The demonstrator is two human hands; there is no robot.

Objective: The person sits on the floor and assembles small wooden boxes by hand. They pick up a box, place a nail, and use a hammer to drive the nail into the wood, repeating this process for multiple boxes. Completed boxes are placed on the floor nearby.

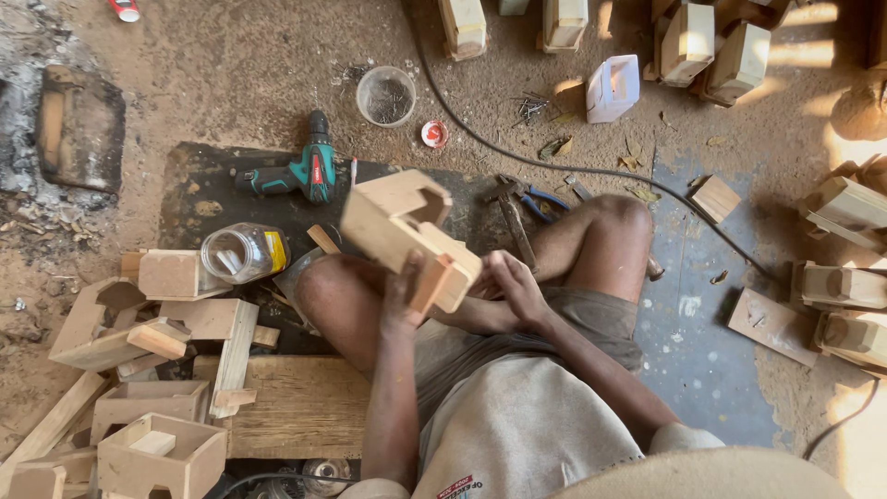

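I sit on the ground with my knees bent and hold up a small wooden box-shaped piece [399, 229] with a notched cut-out on top. My left hand [404, 298] grips its lower edge from below. My right hand [514, 285] rests beside the piece's right end, fingers curled near it, close to my lap. Whether the right hand grips the wood I cannot tell.
A green cordless drill [294, 174] lies on a dark mat ahead. A clear plastic jar [242, 252] lies on its side at my left knee. A hammer [510, 214] and blue-handled pliers [545, 197] lie near my right knee. Similar wooden pieces [152, 444] are stacked left and right [845, 286]. A black cable [573, 166] crosses the dirt floor.
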